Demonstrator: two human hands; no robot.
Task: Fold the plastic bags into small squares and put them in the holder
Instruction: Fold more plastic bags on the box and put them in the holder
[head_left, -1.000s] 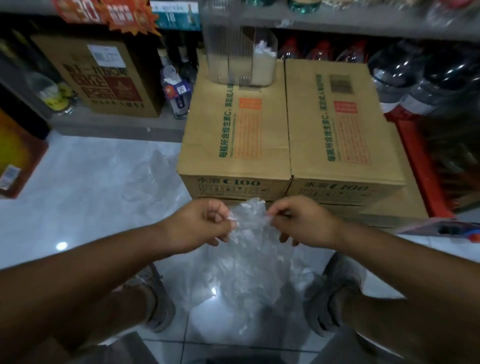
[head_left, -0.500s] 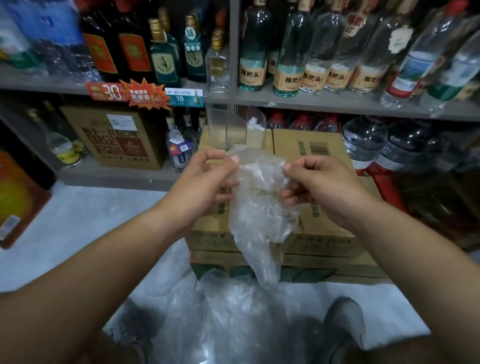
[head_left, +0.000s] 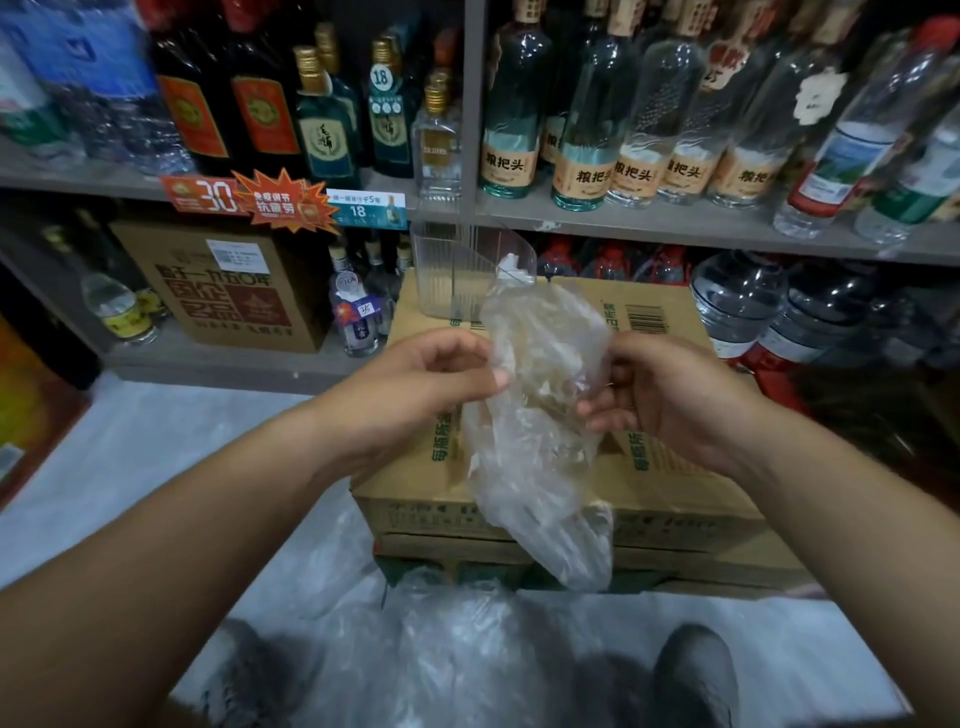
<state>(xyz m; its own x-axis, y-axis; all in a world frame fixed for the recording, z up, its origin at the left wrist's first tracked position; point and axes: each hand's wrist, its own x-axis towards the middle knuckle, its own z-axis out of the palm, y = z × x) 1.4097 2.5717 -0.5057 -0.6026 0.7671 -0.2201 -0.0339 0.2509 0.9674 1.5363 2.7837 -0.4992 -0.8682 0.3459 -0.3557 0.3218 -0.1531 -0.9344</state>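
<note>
Plastic bag (head_left: 535, 415) now wider between left hand (head_left: 415, 395) and right hand (head_left: 670, 400), palms inward, fingers (head_left: 467, 384) curled on its edges.

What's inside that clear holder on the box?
A white wad, seemingly plastic, shows in the clear holder at its right end. The held plastic bag covers that lower corner, hiding how much.

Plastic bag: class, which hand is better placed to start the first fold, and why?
Probably the left hand: it pinches the plastic bag's side edge between thumb and fingers, ready to swing it across, while the right hand steadies the opposite side.
</note>
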